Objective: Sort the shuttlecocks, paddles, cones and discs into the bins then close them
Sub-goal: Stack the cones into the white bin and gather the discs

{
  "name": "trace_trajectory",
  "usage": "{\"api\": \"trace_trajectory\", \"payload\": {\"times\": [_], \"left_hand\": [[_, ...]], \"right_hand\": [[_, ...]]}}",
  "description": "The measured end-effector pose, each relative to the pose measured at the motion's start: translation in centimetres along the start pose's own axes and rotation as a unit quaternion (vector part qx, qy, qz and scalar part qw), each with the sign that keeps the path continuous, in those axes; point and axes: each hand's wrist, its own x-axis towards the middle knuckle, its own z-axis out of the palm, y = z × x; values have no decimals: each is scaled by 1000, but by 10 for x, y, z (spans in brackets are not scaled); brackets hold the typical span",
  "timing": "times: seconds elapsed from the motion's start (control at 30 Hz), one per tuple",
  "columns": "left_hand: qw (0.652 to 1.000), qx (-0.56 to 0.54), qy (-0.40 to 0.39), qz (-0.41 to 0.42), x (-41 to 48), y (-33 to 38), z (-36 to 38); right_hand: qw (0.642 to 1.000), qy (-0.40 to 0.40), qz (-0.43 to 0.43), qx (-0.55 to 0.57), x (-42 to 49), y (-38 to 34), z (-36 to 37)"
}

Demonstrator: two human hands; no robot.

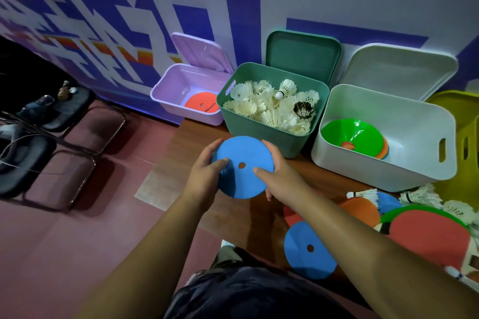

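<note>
Blue flat round foam disc [243,167] gripped at its edges by left hand [207,163] and right hand [274,171], arms outstretched.

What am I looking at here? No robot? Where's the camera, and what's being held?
No robot. This is one picture from a wide-angle camera worn on a person's head, looking down at their bare hands. The left hand and right hand together hold a blue disc above a wooden table. Behind stand open bins: a pink bin with an orange disc, a green bin of shuttlecocks, a white bin with cones, and part of a yellow bin. Unsorted at right: a second blue disc, a red paddle, loose shuttlecocks.
</note>
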Motion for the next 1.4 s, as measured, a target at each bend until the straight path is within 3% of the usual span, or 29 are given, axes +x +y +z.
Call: {"api": "trace_trajectory", "payload": {"times": [0.27,0.43,0.6,0.93,1.13,1.2,1.3,1.4], "left_hand": [[998,15,-9,-67,41,-11,-6],[985,31,-84,-150,74,2,-33],[989,31,-86,-113,115,27,-67],[993,-96,-5,-75,201,79,-130],[981,-180,2,-76,258,111,-131],[983,-135,42,-118,276,115,-126],[982,27,93,-161,293,108,-123],[978,50,97,-176,286,97,-118]], "right_hand": [[997,38,34,-56,29,-1,-1],[995,68,7,-75,55,-23,2],[996,81,14,-23,93,-52,27],[992,113,14,62,172,-125,71],[989,118,20,89,183,-138,75],[989,122,26,83,183,-137,71],[989,125,41,73,184,-130,64],[989,123,46,68,181,-121,57]]}}
